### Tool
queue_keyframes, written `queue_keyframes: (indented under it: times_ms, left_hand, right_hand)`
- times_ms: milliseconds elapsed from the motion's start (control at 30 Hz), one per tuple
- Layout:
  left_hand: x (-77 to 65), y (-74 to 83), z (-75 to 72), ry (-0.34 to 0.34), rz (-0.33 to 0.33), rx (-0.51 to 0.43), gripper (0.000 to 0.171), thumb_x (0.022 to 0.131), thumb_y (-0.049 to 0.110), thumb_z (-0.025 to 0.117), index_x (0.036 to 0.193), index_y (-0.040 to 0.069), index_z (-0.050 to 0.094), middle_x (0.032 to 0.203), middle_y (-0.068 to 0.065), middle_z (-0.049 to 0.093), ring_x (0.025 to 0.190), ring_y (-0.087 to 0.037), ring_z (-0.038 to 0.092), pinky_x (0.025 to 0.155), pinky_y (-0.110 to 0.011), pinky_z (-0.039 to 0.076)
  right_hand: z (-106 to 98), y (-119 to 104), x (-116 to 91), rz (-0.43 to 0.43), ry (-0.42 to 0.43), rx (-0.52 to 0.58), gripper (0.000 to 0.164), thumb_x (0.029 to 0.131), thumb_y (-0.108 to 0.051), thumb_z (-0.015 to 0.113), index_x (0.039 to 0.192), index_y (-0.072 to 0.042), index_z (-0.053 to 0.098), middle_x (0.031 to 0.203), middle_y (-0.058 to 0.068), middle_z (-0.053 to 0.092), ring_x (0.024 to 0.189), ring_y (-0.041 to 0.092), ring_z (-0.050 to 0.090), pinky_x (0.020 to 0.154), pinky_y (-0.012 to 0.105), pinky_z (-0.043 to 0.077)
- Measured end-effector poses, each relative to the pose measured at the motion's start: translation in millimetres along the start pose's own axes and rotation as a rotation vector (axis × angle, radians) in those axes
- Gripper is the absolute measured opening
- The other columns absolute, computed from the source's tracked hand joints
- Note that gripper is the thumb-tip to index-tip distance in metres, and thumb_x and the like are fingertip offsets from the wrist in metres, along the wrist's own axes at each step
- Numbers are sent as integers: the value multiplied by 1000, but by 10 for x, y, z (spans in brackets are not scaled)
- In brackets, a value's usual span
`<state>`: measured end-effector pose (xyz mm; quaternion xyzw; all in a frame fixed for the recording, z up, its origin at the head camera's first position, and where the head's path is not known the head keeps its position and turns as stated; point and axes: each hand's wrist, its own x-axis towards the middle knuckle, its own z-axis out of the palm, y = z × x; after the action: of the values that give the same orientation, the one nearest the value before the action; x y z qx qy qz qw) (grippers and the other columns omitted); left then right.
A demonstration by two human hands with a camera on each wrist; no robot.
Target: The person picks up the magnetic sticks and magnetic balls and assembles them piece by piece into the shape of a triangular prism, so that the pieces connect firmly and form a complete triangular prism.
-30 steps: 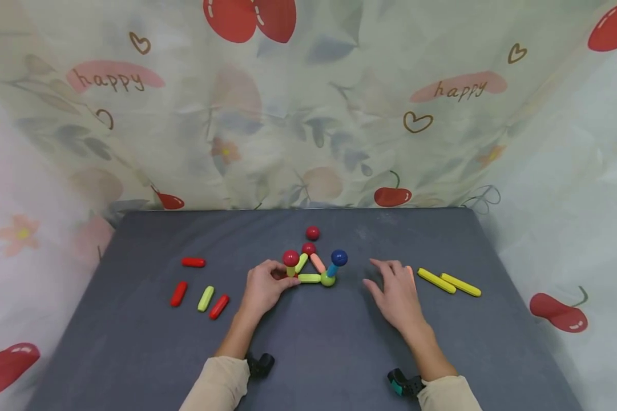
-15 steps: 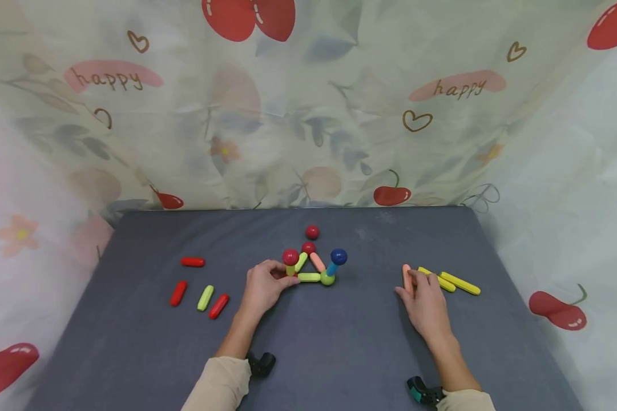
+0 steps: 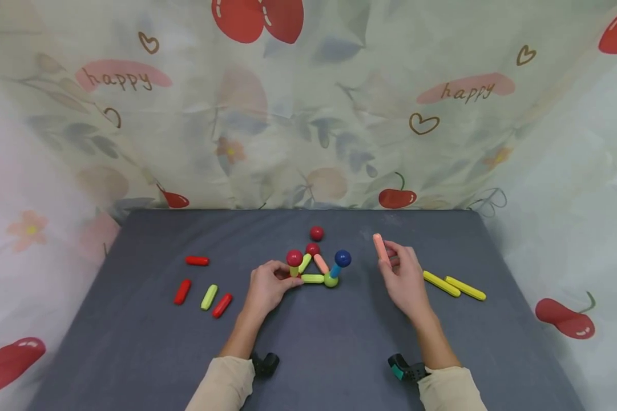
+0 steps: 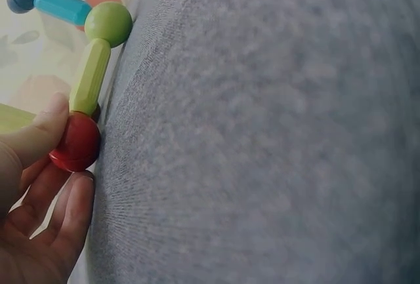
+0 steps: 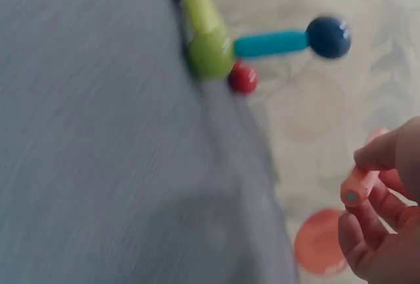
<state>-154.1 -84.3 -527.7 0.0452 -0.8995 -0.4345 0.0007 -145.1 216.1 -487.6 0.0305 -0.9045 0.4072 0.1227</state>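
Observation:
On the dark cloth stands a triangular frame of magnetic sticks and balls. My left hand (image 3: 267, 288) pinches its front-left red ball (image 4: 77, 145) between thumb and fingers. From there a lime stick (image 3: 313, 279) leads to a green ball (image 3: 331, 280), which bears a leaning blue stick (image 5: 270, 44) topped by a dark blue ball (image 3: 343, 258). Another red ball (image 3: 294, 258) sits on a raised lime stick above the left corner. A back red ball (image 3: 312, 249) joins the far sides. Right of the frame, my right hand (image 3: 404, 282) pinches a salmon-pink stick (image 3: 380, 246), its far end pointing up.
Behind the frame lies a loose red ball (image 3: 317, 233). Several short sticks are at left, including a red stick (image 3: 197, 261) and a lime stick (image 3: 209, 297). Two longer yellow sticks (image 3: 464, 288) lie at right. A printed curtain (image 3: 287, 114) hangs beyond the table's back edge.
My right hand reached right, took hold of the salmon-pink stick, and carried it up and back left, towards the frame. My left hand has kept its grip on the red ball.

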Motion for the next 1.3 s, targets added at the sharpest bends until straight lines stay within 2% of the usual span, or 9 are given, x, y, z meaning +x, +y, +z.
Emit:
queue_keyframes:
  times_ms: [233,400,500,633,733,800,967,1100,1300]
  left_hand:
    - [1,17,-10,-13,-8,-4,33,75,33,92,99,15,78,92,1,71,77,-12,63,70,-29,53]
    - [-7,9,-9,-21,-17,-2,34,75,33,92,99,15,78,93,1,72,77,-12,63,69,-29,53]
    - [-6,3,-4,-16,-12,-2,33,75,33,92,99,15,78,93,0,73,78,-13,65,70,-30,54]
    - [-5,-1,-4,-9,-18,-8,33,74,33,92,98,14,78,93,0,73,78,-13,66,71,-30,55]
    - [1,1,-6,-9,-20,-8,34,74,33,92,98,14,78,92,-1,73,77,-12,66,70,-30,55]
    - [6,5,-8,-11,-16,-7,34,74,34,92,98,14,78,92,-1,73,76,-13,66,70,-30,55]
    - [14,5,-17,-13,-15,-11,35,73,33,93,97,13,78,92,-1,74,76,-13,66,70,-30,55]
    - [18,-4,-22,-5,-4,-9,36,72,33,93,97,13,78,92,-2,75,75,-13,67,70,-30,56]
    - [13,-4,-22,-4,10,-11,35,73,33,93,97,12,79,92,-2,74,75,-12,67,70,-30,56]
  right_hand:
    - [173,-338,243,-39,52,172,39,97,-11,68,134,-2,61,113,13,55,95,21,58,77,16,46]
    - [309,-519,367,-83,84,257,31,97,-19,71,124,-4,65,108,10,59,93,20,62,77,15,49]
    - [391,-609,410,-110,64,278,29,98,-24,70,121,-7,65,108,8,62,94,20,65,79,20,52]
    - [502,-673,414,-145,-18,263,28,99,-25,69,122,-9,65,107,7,65,97,20,67,84,33,56]
    - [569,-679,385,-159,-99,229,29,98,-24,70,122,-9,65,108,7,67,99,21,67,87,43,57]
    - [599,-672,357,-163,-145,185,28,97,-24,72,120,-10,66,109,6,68,101,22,66,89,45,57]
    - [643,-658,288,-197,-217,11,24,94,-27,76,113,-12,71,105,5,68,95,22,60,83,39,51]
    - [661,-667,251,-217,-231,-118,26,90,-32,80,108,-14,75,104,5,66,90,21,53,77,34,45]
    - [664,-693,208,-307,-188,-284,20,84,-33,85,94,-18,79,104,6,63,88,24,51,78,41,47]
